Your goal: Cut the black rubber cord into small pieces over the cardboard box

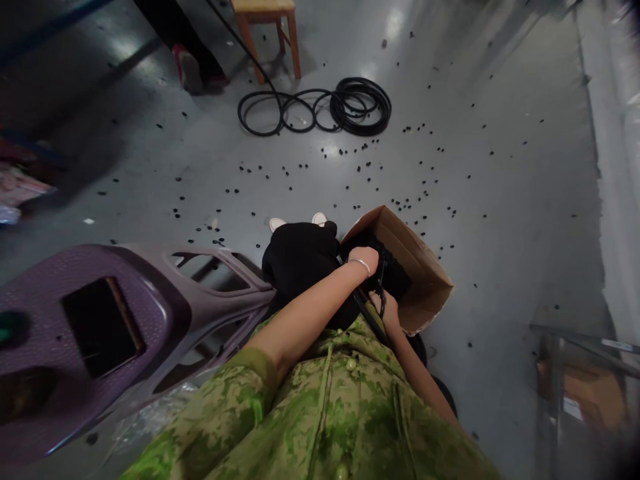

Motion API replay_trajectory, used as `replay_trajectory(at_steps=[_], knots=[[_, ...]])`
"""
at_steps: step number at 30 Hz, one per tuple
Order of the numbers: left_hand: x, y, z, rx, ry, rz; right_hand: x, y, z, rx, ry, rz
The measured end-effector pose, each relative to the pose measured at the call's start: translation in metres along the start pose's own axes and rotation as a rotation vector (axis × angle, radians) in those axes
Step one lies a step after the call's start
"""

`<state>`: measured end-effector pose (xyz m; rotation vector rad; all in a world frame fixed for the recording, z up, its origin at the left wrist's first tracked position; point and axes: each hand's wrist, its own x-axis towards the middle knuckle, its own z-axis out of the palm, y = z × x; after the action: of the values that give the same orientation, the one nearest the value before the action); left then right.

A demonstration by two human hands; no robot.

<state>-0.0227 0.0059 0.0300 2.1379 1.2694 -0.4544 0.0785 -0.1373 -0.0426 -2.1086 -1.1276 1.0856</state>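
Both of my hands are over the near side of an open cardboard box (430,280) with a dark mass of black pieces (397,277) in it. My left hand (364,259), a bracelet at its wrist, is closed in a fist around a black tube (383,293). Just nearer to my body, my right hand (386,310) has its fingers wrapped on the same tube, which bends in a loop between the two hands. A thicker black length (367,310) runs down across my lap. The fingertips of both hands are mostly hidden.
On the left a purple plastic stool (165,300) bears a phone (103,327). Small black rings (367,163) lie scattered over the grey floor. Ahead are a coil of black hose (360,107), a wooden stool (265,10) and another person's foot (190,70). A rack (555,373) stands at right.
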Motion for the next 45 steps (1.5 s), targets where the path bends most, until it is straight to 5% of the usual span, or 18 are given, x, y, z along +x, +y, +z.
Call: replay_trajectory(at_steps=[19,28,45], knots=[[0.0007,0.0002,0.0011,-0.003,-0.008,-0.007,-0.0017,0.0037,-0.0009,0.018,0.028,-0.017],[-0.0008,0.0007,0.0015,0.049,-0.06,0.127,0.0009,0.0086,-0.0017,0.002,0.007,0.0],[0.0015,-0.0008,0.0045,0.002,-0.074,0.031,-0.0024,0.0011,0.0003,0.011,0.035,0.004]])
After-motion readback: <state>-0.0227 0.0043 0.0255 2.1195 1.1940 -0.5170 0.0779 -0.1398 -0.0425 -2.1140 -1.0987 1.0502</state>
